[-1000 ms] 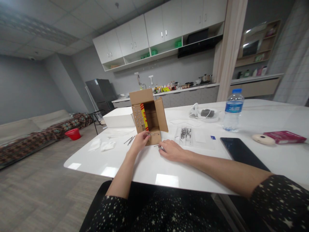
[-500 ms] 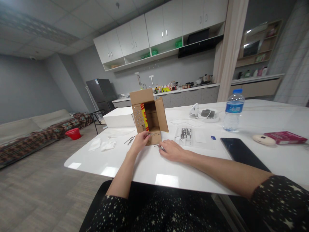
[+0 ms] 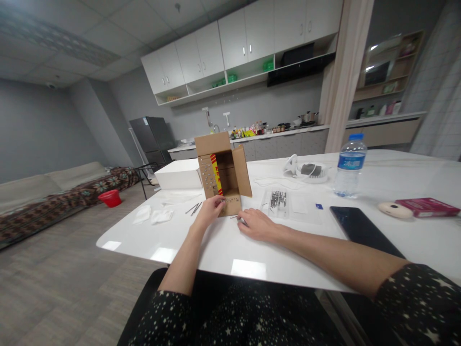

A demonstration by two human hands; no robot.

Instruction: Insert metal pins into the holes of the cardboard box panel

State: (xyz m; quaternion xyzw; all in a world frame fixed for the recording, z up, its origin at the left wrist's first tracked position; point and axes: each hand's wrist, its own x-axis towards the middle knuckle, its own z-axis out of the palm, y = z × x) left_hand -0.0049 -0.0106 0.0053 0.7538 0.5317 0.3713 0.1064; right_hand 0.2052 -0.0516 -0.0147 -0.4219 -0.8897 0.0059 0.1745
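Note:
A cardboard box [image 3: 244, 170] stands with its flaps spread and its opening facing me; many small metal heads stud its left flap [image 3: 208, 175] and the lower front flap [image 3: 232, 207]. My left hand [image 3: 212, 210] is at the left edge of that lower flap, thumb and fingers pinched together; what lies between them is too small to name. My right hand [image 3: 257, 224] rests on the table just right of the flap, fingers curled. A thin metal piece [image 3: 233, 217] lies by its fingertips, and something greyish shows between thumb and fingers.
On the white table [image 3: 216, 254] are a clear case of metal bits [image 3: 278, 199], dark thin rods [image 3: 194, 208], white tissues [image 3: 162, 216], a white box [image 3: 178, 174], a water bottle [image 3: 350, 166], a dark tablet [image 3: 363, 230], a maroon box [image 3: 427, 206] and a white fan-like device [image 3: 310, 172].
The view has shifted very slightly. Both hands keep the same places at the box's lower flap, and no object has visibly moved.

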